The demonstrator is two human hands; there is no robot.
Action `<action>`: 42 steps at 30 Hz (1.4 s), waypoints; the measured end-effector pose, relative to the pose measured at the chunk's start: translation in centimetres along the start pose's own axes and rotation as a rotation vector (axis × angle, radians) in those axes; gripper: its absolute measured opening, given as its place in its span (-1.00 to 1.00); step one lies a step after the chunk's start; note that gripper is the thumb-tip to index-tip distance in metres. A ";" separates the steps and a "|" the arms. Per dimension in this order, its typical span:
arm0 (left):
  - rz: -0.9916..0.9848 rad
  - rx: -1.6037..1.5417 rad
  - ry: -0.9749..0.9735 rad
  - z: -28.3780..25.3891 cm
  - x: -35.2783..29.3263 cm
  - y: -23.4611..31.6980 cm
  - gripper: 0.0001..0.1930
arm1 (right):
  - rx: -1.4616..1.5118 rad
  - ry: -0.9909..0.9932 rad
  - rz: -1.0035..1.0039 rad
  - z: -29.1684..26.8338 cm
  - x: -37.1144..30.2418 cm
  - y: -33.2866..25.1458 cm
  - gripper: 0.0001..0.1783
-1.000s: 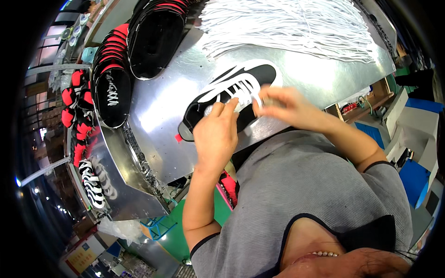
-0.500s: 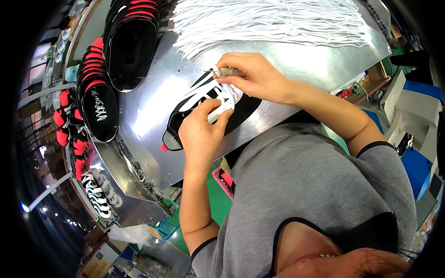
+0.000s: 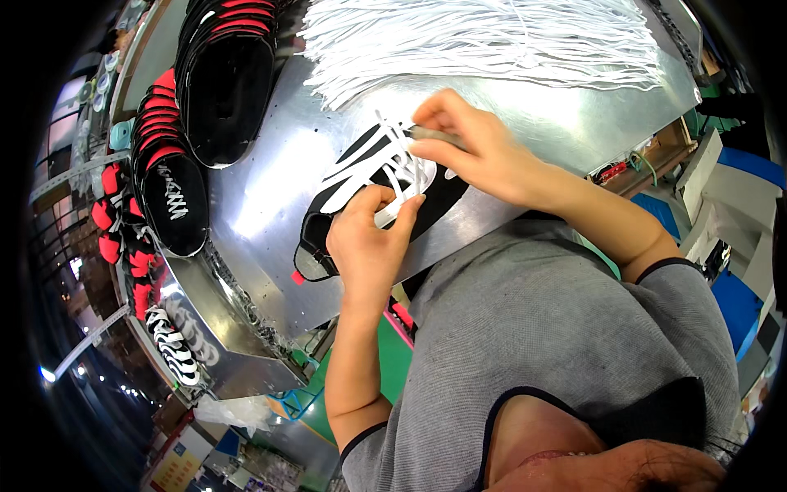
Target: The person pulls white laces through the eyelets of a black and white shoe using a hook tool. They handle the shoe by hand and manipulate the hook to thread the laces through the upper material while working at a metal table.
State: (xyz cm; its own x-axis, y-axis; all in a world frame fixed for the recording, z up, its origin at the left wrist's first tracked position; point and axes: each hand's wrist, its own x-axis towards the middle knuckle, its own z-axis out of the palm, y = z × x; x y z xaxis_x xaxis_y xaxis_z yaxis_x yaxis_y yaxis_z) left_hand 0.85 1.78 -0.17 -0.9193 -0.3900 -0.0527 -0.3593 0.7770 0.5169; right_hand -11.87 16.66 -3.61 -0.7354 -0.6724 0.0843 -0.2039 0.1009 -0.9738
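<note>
Shoe upper (image 3: 354,182) lies near white laces (image 3: 484,45) and stacked uppers (image 3: 225,102).

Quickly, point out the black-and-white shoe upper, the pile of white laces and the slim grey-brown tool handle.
Black-and-white shoe upper (image 3: 438,198): head view, black side panel.
Pile of white laces (image 3: 484,47): head view, its middle.
Slim grey-brown tool handle (image 3: 437,138): head view, exposed shaft.

On the table (image 3: 262,283), a shoe (image 3: 447,193) lies toward the near edge, a pile of laces (image 3: 484,45) at the far side. Left of the shoe are a near stack (image 3: 172,205) and a far stack (image 3: 225,102) of shoes. The left hand (image 3: 369,238) is at the shoe's near side; the right hand (image 3: 484,156), probably around a tool (image 3: 434,137), at its far side.
</note>
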 end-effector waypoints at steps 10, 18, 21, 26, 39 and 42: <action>0.287 0.105 0.159 0.8 0.0 -0.9 -0.72 | -0.107 -0.225 0.097 -0.8 -4.5 -0.4 -0.82; 0.305 -0.001 0.106 0.6 0.0 -1.2 -0.73 | -0.119 -0.259 0.140 -0.7 -3.9 -0.6 -0.82; 0.287 -0.129 0.027 0.6 -0.5 -1.4 -0.75 | 0.045 -0.223 0.267 0.6 -4.1 -0.6 -0.86; 0.297 -0.119 0.086 1.0 -1.7 -1.5 -0.79 | -0.084 -0.180 0.151 3.7 -3.3 0.2 -0.79; 0.596 0.235 0.328 0.4 -4.1 -2.4 -0.89 | -0.611 -0.522 -0.321 2.6 -0.5 -5.6 -0.77; 0.580 0.241 0.342 0.3 -4.3 -3.1 -0.86 | -0.728 -0.475 -0.393 3.7 -0.6 -4.1 -0.77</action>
State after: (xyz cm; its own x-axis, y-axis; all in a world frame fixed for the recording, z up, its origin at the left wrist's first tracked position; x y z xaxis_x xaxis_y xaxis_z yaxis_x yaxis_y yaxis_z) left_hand 5.87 1.20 -1.77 -0.8854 0.0165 0.4645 0.1104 0.9782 0.1757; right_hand -8.16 13.96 -0.44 -0.2220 -0.9667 0.1273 -0.8507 0.1282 -0.5098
